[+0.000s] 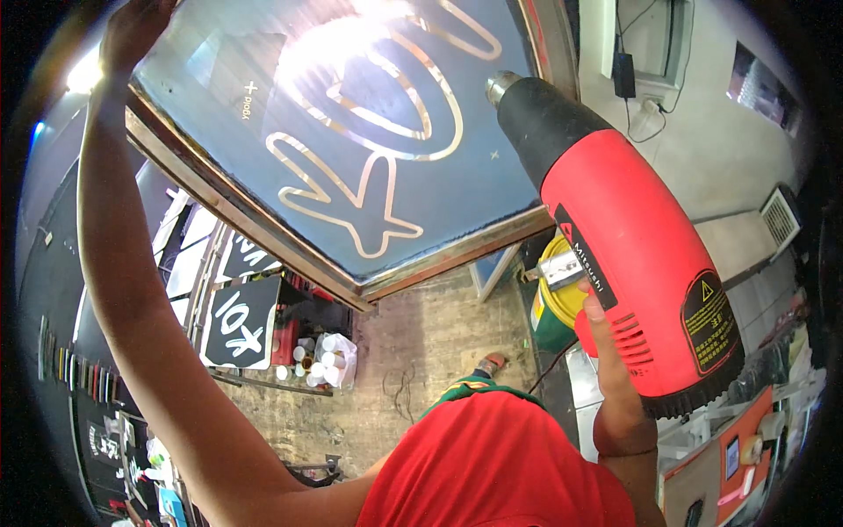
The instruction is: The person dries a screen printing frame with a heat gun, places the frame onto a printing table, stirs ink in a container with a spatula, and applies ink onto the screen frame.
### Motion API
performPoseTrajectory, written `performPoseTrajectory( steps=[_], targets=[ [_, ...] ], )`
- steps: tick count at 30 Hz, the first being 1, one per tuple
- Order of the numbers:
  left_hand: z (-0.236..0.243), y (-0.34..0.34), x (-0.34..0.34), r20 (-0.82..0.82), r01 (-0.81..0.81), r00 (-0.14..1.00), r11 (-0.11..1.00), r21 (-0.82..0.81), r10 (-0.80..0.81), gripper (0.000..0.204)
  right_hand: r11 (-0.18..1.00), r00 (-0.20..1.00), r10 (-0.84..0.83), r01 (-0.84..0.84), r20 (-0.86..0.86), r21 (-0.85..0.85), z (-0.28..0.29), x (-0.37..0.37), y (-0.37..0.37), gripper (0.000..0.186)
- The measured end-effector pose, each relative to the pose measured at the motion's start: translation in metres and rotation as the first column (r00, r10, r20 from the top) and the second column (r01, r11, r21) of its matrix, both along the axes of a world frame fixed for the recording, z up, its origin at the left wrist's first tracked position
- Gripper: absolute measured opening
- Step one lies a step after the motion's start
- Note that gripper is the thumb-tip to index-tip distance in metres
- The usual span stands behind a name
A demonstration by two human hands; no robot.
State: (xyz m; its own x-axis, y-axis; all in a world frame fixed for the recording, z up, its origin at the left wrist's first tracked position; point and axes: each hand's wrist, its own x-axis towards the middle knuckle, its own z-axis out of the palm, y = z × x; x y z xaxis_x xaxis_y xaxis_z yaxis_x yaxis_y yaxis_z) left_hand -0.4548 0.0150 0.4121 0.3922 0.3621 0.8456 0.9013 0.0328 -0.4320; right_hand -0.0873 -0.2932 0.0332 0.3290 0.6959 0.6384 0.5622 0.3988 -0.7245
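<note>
My right hand (612,369) is closed round the handle of a red and black heat gun (632,220). The metal nozzle (502,88) points up and left, towards the right side of a screen printing frame (439,277). This frame has brown wooden sides and a blue-coated mesh (439,206) with pale outlined lettering. It is tilted above the floor, and a bright light glares off its upper part. My left arm is stretched up along the frame's left side. At the far left corner my left hand (133,37) grips the frame, its fingertips partly cut off by the picture's edge.
Below the frame, a black lettered panel (237,323) stands beside white-lidded containers (329,360). A green and yellow bucket (555,312) is behind the heat gun. A cord (551,367) trails to the floor. An orange-topped table (716,457) holds small items at the right.
</note>
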Motion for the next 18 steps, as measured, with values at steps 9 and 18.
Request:
performPoseTrajectory(
  steps=[9, 18],
  targets=[
    [-0.071, 0.079, 0.058, -0.357, 0.436, 0.864, 0.883, 0.177, -0.355, 0.071, 0.979, 0.974, -0.202, 0.202, -0.105, -0.013, -0.013, 0.020, -0.031, 0.025],
    [-0.299, 0.028, 0.278, 0.043, 0.624, 0.749, 0.683, -0.379, -0.661, 0.059, 0.804, 0.711, -0.559, 0.591, -0.426, -0.068, -0.109, 0.095, -0.143, 0.040]
  ],
)
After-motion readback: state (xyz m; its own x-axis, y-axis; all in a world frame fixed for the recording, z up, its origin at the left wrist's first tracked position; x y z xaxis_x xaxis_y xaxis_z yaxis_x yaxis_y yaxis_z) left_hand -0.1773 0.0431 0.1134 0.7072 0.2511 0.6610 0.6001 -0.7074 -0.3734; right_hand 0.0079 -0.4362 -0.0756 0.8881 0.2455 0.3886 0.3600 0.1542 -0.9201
